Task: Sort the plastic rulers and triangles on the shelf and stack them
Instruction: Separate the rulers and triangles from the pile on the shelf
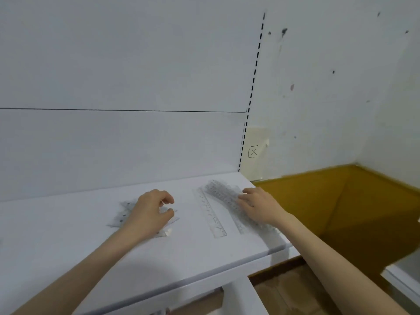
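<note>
On the white shelf [91, 242] lie clear plastic rulers and triangles. A stack of clear triangles [123, 213] sits left of centre, partly hidden under my left hand [151, 212], whose fingers curl loosely above it; whether they pinch a piece is unclear. A single clear ruler [212, 215] lies diagonally at centre right. Just to its right is a stack of rulers [223, 193], and my right hand [258, 206] rests on it with its fingers laid flat.
The shelf's right end [276, 247] drops off beside a yellow-brown floor [341, 212]. A slotted upright [251, 92] runs up the white back panel. A paper note with an X [253, 152] hangs on the wall. Cardboard [286, 292] lies below.
</note>
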Motion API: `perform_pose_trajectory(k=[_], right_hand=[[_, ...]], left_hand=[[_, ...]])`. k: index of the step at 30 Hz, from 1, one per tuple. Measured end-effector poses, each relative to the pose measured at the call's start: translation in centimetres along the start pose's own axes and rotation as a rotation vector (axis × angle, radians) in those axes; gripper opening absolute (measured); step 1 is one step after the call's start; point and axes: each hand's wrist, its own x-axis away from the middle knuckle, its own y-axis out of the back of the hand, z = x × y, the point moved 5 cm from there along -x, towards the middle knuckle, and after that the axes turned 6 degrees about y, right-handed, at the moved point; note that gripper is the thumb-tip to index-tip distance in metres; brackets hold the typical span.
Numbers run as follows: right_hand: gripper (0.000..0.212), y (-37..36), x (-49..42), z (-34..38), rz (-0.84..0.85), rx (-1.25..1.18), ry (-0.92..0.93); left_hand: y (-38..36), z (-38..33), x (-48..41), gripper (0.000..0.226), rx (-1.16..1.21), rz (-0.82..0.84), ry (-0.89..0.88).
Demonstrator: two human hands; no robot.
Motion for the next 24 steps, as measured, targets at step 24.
perform_pose_trajectory(k=[24], right_hand=[[0.032, -1.9, -12.6, 57.2, -0.148, -0.374, 0.929]], left_hand=[[33.4, 33.0, 21.7, 0.013, -0.169, -0.396, 0.398]])
